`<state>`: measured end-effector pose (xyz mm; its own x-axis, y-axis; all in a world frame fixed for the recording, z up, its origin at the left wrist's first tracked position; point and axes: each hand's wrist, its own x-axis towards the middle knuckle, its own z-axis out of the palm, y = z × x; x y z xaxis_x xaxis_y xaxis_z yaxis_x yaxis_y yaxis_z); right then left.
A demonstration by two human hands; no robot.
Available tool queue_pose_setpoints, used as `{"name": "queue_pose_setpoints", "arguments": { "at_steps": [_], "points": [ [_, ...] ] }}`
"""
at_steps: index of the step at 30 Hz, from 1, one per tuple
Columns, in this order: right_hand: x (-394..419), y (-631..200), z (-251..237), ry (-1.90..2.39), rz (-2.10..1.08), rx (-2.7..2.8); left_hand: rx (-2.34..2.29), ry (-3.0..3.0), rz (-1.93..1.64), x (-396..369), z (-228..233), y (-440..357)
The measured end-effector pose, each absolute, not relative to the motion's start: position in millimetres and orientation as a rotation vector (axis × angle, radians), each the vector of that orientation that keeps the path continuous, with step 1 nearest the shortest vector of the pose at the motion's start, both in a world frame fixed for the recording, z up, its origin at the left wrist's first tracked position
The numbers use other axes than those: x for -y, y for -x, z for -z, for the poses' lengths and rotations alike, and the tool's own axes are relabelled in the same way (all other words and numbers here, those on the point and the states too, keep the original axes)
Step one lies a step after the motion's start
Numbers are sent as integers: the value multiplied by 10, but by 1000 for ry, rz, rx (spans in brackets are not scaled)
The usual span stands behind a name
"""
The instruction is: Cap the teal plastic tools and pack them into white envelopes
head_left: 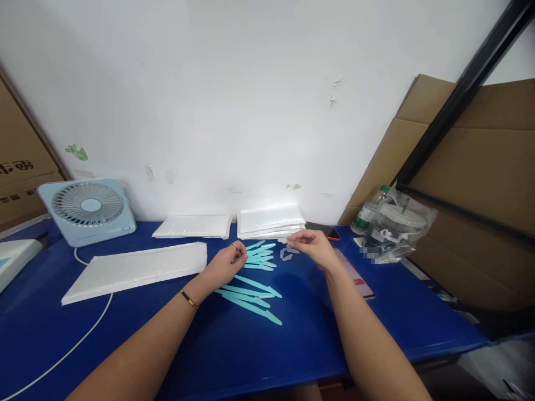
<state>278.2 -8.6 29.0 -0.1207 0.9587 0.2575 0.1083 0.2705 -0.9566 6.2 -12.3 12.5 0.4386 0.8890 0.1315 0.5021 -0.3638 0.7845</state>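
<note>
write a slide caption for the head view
Left hand and right hand working over teal plastic sticks on a blue table.

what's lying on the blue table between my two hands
In the head view, between the left hand and right hand lie thin turquoise plastic sticks and small clear plastic caps on the blue table.
</note>
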Motion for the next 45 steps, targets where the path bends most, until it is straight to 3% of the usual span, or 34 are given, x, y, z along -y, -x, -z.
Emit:
{"name": "queue_pose_setpoints", "arguments": {
  "at_steps": [15,17,22,28,34,36,42,45],
  "points": [
    [90,-2530,-191,1028,-1122,1670,-1126,-2080,-684,134,-111,-82],
    [61,-2597,-194,1100,-984,1738,-1203,-2140,-667,116,-93,-69],
    [-74,-2947,-140,1576,-296,1838,-1379,-2389,-712,75,-75,-21],
    [-179,-3034,59,1786,-225,2040,-1013,-2552,-367,136,-128,-25],
    [-185,-2957,86,1816,-175,2023,-1056,-2503,-283,189,-160,-67],
    [-159,-2949,42,1777,-223,2004,-1078,-2452,-325,186,-171,-65],
    [3,-2824,-186,1235,-933,1830,-1300,-2225,-651,89,-179,7],
    [61,-2723,-251,1109,-1066,1784,-1317,-2171,-702,49,-170,36]
  ]
}}
